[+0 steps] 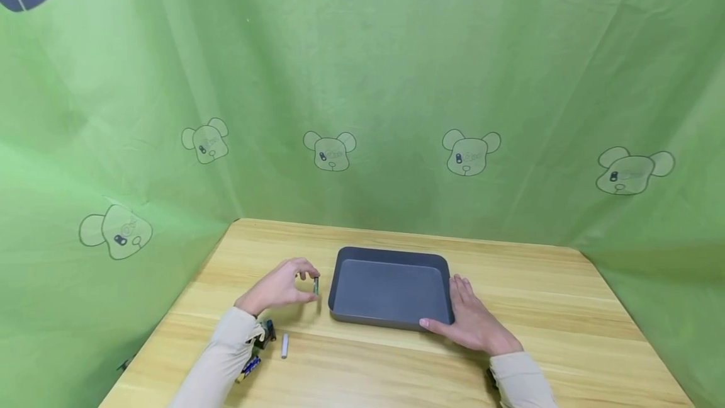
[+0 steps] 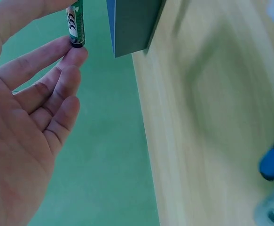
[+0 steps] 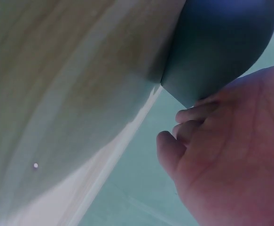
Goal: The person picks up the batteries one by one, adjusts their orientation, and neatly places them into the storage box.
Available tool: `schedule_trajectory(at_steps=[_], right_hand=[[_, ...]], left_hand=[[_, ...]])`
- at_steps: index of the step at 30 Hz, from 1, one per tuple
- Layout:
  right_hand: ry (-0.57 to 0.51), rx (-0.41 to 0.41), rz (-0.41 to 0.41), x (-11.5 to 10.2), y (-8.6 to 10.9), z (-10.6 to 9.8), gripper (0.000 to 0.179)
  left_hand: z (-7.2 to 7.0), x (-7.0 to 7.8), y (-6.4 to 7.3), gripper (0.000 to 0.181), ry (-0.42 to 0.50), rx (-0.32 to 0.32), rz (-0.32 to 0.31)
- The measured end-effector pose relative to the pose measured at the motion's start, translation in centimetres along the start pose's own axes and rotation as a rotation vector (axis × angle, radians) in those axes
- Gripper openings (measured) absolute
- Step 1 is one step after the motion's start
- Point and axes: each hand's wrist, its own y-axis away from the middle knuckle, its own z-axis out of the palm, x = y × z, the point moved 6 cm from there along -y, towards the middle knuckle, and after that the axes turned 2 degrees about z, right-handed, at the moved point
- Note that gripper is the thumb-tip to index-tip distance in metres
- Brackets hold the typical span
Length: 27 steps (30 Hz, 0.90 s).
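My left hand [image 1: 282,285] pinches a small green battery [image 1: 316,286] upright between thumb and fingertips, just left of a shallow dark grey baking tray [image 1: 391,323]. In the left wrist view the battery [image 2: 76,26] shows a white patch with dark print and a black lower end; the thumb covers its upper end. My right hand [image 1: 472,323] rests against the tray's right side, fingers straight along the wall and thumb at the front corner. In the right wrist view the palm [image 3: 235,141] faces the tray's outer wall [image 3: 212,52].
Loose batteries lie near my left forearm: a pale one [image 1: 285,345], a dark one [image 1: 272,330] and a blue and yellow one [image 1: 248,369]. The wooden table [image 1: 362,370] meets a green curtain [image 1: 391,200] at its back and sides.
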Motion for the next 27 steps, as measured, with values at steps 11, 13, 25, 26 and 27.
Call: schedule_trajectory(at_steps=[11,13,25,26,27], right_hand=[[0.001,-0.010,0.016,0.3,0.1,0.0,0.128],[0.002,-0.012,0.019,0.3,0.1,0.0,0.128],[-0.017,-0.033,0.032,0.3,0.2,0.0,0.128],[-0.018,-0.033,0.032,0.3,0.2,0.0,0.128],[-0.017,-0.033,0.032,0.3,0.2,0.0,0.128]], left_hand=[[0.3,0.5,-2.1,0.050,0.024,-0.013,0.033],[0.5,0.4,-2.4,0.049,0.024,-0.004,0.040],[2.0,-0.2,-3.7,0.051,0.081,-0.001,0.037],[2.1,-0.3,-3.8,0.051,0.086,-0.004,0.037],[2.3,-0.3,-3.9,0.052,0.092,-0.008,0.033]])
